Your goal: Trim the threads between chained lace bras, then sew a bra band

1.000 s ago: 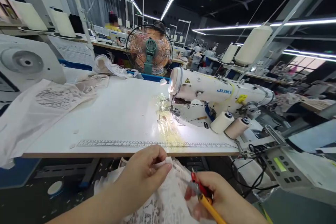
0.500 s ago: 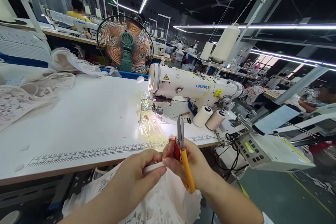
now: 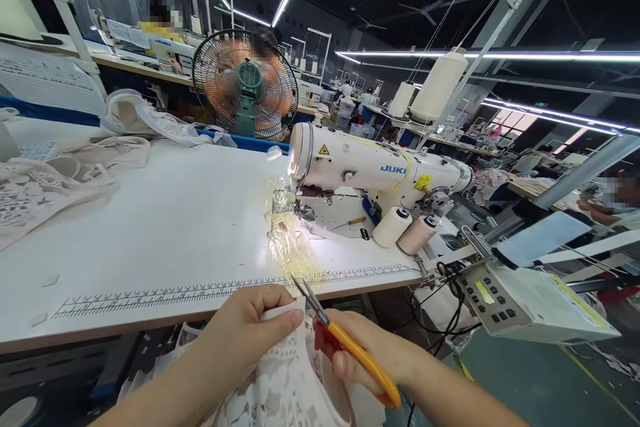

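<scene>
Two hands are working just below the near edge of the bench [image 3: 150, 227], so the cloth is hanging free rather than lying flat. I am pinching the top edge of the white lace fabric [image 3: 285, 387] with my left hand [image 3: 240, 340], thumb and fingers closed on it, probably to be keeping that edge taut and raised toward the blades. My right hand [image 3: 370, 353] is wrapping closed around the yellow-handled thread snips [image 3: 345, 343], fingers curled over the red spring part. Their long axis is running diagonally, handle low toward the right, blades pointing up and left at the pinched edge and the bench's near edge; the tips are sitting just beside my left fingertips, seemingly only slightly parted. Beyond, the sewing machine [image 3: 375, 170] is sitting toward the bench's right end.
</scene>
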A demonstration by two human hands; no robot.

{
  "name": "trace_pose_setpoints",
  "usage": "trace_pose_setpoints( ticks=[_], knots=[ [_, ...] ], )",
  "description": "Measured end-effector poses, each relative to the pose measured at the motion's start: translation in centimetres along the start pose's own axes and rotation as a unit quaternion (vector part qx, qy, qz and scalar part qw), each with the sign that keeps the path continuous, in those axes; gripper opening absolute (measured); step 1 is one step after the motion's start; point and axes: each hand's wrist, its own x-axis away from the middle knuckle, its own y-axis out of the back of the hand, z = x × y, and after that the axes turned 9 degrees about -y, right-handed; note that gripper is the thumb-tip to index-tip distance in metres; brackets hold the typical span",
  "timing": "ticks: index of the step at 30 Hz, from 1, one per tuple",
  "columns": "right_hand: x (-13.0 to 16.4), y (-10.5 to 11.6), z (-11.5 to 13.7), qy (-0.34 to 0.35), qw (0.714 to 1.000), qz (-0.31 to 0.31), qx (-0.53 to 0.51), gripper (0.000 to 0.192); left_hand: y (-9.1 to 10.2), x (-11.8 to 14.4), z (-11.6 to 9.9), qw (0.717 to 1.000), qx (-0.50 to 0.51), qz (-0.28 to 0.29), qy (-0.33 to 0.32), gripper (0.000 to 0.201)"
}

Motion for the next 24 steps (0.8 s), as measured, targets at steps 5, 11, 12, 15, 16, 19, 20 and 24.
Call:
trace_pose_setpoints(
  ticks=[5,11,12,15,16,19,20,24],
  knots=[
    [0.1,-0.5,0.2,-0.014,0.998,-0.001,0.063,0.059,0.2,-0.2,-0.1,0.999,0.013,-0.007,0.040,0.034],
    [-0.3,-0.4,0.7,-0.072,0.992,-0.004,0.107,0.056,0.3,-0.4,-0.1,0.998,0.006,-0.018,0.055,0.032],
    [-0.3,-0.5,0.7,-0.076,0.991,-0.003,0.111,0.054,0.3,-0.5,0.0,0.998,0.004,-0.018,0.054,0.031],
    [-0.2,-0.6,0.7,-0.088,0.989,-0.003,0.123,0.047,0.4,-0.4,0.1,0.998,0.001,-0.017,0.055,0.029],
    [-0.1,-0.7,0.7,-0.092,0.988,-0.005,0.125,0.045,0.4,-0.4,0.2,0.998,0.000,-0.018,0.057,0.028],
    [0.0,-0.8,0.6,-0.099,0.987,-0.021,0.124,0.038,0.5,-0.4,0.2,0.998,0.006,-0.013,0.061,0.027],
    [0.0,-0.9,0.5,-0.099,0.987,-0.029,0.121,0.037,0.5,-0.4,0.2,0.998,0.010,-0.012,0.061,0.026],
    [0.0,-1.6,-0.6,-0.086,0.991,-0.047,0.090,0.039,0.4,-0.3,0.1,0.998,0.025,-0.012,0.062,0.026]
  ],
)
